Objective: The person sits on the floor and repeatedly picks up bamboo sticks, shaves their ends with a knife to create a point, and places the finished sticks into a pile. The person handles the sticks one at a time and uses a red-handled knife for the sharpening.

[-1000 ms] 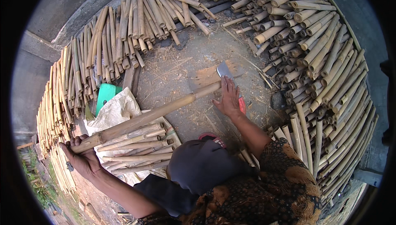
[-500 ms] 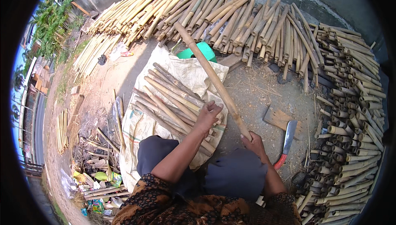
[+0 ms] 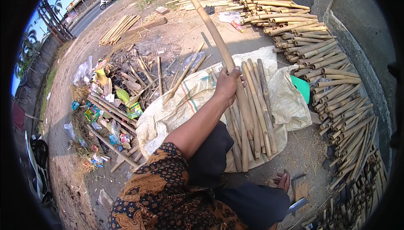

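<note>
In the head view, the person's left hand [image 3: 229, 87] is closed around a long bamboo pole [image 3: 216, 38] near its middle, holding it aslant above the pale woven sack [image 3: 294, 112]. The right hand [image 3: 283, 180], well apart from the left, has its fingers loosely spread with nothing visible in them; it is beside the knee, near a wooden board [image 3: 300, 190] and a blade [image 3: 298, 205] whose handle is hidden. Several bamboo pieces [image 3: 257, 112] already lie on the sack; the gripped pole is not yet laid among them, and long stacks [image 3: 332, 78] remain along the grey wall [image 3: 357, 40]. The sack is creased, spread over dusty ground [image 3: 181, 32]. A green container [image 3: 301, 89] stands at its edge, a rubbish heap [image 3: 111, 112] lies to the left, and beyond is a road [image 3: 88, 23].
</note>
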Demonstrator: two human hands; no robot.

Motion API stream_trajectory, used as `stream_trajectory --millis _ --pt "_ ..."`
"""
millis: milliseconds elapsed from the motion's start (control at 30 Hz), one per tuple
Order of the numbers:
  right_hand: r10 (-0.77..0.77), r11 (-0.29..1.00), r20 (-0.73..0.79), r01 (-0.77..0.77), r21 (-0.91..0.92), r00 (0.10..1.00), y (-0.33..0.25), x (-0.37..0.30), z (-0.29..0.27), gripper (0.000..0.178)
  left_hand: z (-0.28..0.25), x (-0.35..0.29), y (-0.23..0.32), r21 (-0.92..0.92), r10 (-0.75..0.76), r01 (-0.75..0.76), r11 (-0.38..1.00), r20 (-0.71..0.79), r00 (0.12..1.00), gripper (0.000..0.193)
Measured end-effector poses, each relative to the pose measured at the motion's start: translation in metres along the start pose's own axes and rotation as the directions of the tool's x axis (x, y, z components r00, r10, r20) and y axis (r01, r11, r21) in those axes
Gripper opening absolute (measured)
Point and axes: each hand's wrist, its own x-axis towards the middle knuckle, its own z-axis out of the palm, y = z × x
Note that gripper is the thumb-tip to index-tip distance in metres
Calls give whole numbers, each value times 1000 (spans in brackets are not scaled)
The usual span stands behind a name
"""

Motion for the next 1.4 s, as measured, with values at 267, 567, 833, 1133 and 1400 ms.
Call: stream_trajectory --millis 267,567,833,1133,1400 --pt "234 972 -229 -224 67 945 45 -22 -16 49 -255 103 207 633 507 1 774 -621 598 72" --pt "-40 977 -510 -73 -201 859 26 -4 -136 57 -138 50 52 630 -102 139 764 -95 990 42" --pt "-50 995 -940 -60 -74 337 26 -108 -331 59 9 38 -57 767 -445 15 641 355 822 52" --pt "-294 898 -949 -374 -234 -114 8 -260 -359 42 -36 45 -131 951 -526 38 307 136 839 33" --pt "-101 835 -985 -550 -6 -141 9 -246 -393 50 -60 62 -146 957 -550 119 264 48 834 48"
